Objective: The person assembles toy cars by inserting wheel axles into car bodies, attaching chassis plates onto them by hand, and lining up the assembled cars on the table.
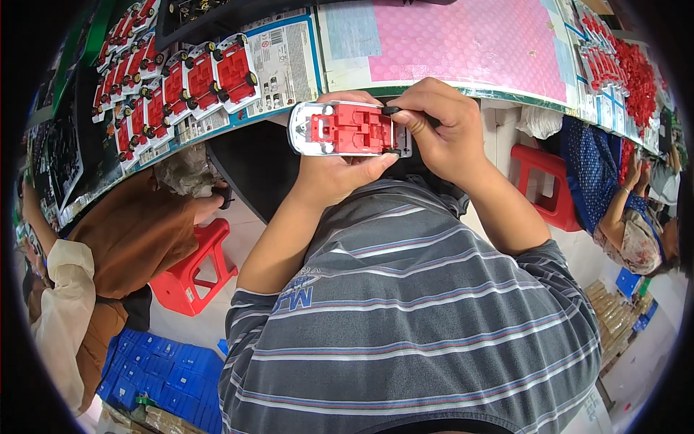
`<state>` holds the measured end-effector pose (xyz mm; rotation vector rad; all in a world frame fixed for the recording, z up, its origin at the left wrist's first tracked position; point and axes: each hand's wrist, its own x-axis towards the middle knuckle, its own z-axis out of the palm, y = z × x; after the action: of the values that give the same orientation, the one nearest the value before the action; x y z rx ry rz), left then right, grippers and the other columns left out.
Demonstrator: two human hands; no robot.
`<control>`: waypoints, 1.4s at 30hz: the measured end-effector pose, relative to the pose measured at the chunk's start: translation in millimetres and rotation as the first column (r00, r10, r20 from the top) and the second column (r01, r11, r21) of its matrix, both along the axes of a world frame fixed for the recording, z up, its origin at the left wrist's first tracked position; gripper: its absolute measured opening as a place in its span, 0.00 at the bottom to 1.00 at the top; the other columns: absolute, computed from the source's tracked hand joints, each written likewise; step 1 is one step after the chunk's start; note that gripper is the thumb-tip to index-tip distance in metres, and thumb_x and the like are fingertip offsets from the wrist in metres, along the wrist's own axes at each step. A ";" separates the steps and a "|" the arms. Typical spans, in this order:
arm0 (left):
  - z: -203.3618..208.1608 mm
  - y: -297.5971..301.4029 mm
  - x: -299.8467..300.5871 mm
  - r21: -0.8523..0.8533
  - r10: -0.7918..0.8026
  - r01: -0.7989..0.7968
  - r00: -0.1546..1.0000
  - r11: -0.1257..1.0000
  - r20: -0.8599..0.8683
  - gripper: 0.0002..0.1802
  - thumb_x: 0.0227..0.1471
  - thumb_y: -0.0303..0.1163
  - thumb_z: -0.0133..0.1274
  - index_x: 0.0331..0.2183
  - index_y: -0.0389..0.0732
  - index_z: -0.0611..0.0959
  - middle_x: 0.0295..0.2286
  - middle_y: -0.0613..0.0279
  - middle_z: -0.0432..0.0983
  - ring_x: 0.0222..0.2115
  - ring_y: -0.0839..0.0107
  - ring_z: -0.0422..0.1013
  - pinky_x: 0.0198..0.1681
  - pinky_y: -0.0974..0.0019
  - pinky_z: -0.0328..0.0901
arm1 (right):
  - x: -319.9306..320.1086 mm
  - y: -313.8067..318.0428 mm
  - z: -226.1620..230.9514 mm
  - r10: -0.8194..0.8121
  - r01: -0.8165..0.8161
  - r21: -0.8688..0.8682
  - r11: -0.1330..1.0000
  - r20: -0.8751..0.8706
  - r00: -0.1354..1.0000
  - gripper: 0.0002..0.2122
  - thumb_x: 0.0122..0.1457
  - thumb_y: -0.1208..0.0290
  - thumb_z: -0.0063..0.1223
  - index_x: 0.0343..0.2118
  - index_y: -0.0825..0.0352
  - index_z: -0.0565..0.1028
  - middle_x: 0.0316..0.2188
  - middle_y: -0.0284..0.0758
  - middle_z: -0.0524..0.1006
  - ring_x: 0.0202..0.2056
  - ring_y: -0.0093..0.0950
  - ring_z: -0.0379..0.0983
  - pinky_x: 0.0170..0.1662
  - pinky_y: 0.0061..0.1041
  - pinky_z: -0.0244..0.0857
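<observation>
My left hand (pixel 327 181) is closed round a white toy car (pixel 309 129), held in front of my chest just off the bench edge. Its red underside faces up, and its long side runs left to right. The thumb presses along the near edge, beside a small black wheel (pixel 394 152) at the right end. At the far corner of that same end, my right hand (pixel 450 134) pinches another black wheel (pixel 391 111) between thumb and fingers. A thin metal axle shows between the two wheels. At the left end, no wheels show on the car.
Rows of similar red-and-white cars (pixel 206 76) with wheels lie on printed card at the left of the bench. A pink bubble-textured sheet (pixel 463 43) covers the middle. Red parts (pixel 636 79) pile up at right. Red stools (pixel 199 271) and co-workers flank me on both sides.
</observation>
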<state>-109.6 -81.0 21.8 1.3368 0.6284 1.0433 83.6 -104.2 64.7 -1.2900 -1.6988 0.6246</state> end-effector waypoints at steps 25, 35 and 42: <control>5.2 2.7 -2.3 -0.068 -0.034 0.041 0.995 0.997 0.097 0.32 0.43 0.32 0.71 0.48 0.35 0.74 0.47 0.54 0.70 0.49 0.66 0.70 0.53 0.62 0.67 | 38.6 30.7 13.4 -0.064 0.056 0.078 0.995 0.110 0.992 0.10 0.56 0.71 0.63 0.39 0.71 0.80 0.32 0.37 0.79 0.29 0.26 0.74 0.34 0.24 0.68; -4.7 11.1 -14.6 -0.177 0.065 -0.021 0.968 0.984 0.243 0.34 0.45 0.27 0.67 0.52 0.36 0.68 0.49 0.56 0.69 0.47 0.70 0.71 0.54 0.63 0.66 | 111.6 168.2 50.6 -0.445 0.382 0.237 0.893 0.347 0.825 0.10 0.52 0.72 0.63 0.35 0.72 0.81 0.29 0.45 0.81 0.30 0.38 0.80 0.36 0.31 0.72; 2.2 17.4 -25.6 -0.145 0.088 -0.052 0.964 0.988 0.251 0.37 0.45 0.31 0.70 0.53 0.38 0.68 0.50 0.53 0.67 0.52 0.66 0.67 0.58 0.60 0.63 | 100.4 214.5 68.8 -0.058 0.231 -0.086 0.969 0.830 0.555 0.14 0.48 0.63 0.68 0.39 0.60 0.84 0.34 0.40 0.83 0.40 0.41 0.79 0.44 0.37 0.71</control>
<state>-135.2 -63.5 24.0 1.0444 0.5449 1.1862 183.9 110.3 133.5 -2.0514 -2.2645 0.0193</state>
